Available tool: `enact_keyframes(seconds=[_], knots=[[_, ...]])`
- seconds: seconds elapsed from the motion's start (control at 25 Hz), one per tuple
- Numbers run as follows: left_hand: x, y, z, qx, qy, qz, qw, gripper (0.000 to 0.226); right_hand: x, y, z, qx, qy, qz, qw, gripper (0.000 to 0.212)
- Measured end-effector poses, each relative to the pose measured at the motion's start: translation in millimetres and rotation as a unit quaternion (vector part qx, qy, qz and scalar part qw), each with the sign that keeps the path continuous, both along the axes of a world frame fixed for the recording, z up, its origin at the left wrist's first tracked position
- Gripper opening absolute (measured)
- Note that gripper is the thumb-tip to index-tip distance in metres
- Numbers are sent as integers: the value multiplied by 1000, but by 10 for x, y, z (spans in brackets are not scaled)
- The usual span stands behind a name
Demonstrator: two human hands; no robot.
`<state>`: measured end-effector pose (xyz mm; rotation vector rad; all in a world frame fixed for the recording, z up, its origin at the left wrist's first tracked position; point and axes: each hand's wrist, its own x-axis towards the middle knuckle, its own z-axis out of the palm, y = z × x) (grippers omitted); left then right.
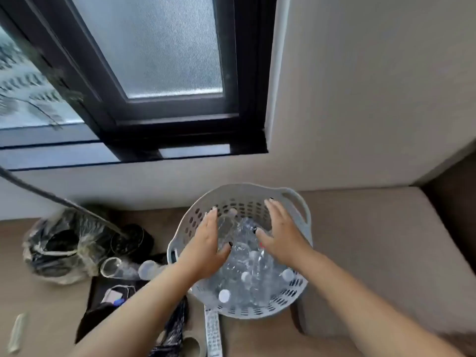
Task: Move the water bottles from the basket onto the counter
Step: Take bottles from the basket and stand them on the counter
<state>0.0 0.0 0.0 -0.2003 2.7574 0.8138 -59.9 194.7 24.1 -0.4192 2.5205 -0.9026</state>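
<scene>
- Counter [360, 240]: beige, runs under a dark-framed window [164, 73].
- Basket [296, 202]: round, grey, perforated, sits on the counter; clutter just left of it.
- Water bottles [247, 274]: clear, white-capped, heaped inside the basket.
- My left hand [206, 243]: over the heap, fingers spread flat, gripping nothing.
- My right hand [280, 233]: likewise splayed, palm down above the bottles.
- Remote [213, 331]: lies against the basket's near edge.

We see soft daylight coming through the window [144, 60], leaving only faint shadows below it. Everything left of the window smears with motion blur, and straight lines bow near the edges.
</scene>
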Motion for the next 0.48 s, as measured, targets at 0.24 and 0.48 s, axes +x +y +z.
enact_keyframes(seconds=[0.24, 0.48], knots=[[17, 4, -890, 53, -80, 64, 993, 99, 180, -13, -1017, 23, 2, -31, 999, 72], [-282, 223, -1437, -36, -173, 139, 974, 109, 393, 125, -1706, -3, 148, -58, 987, 50]])
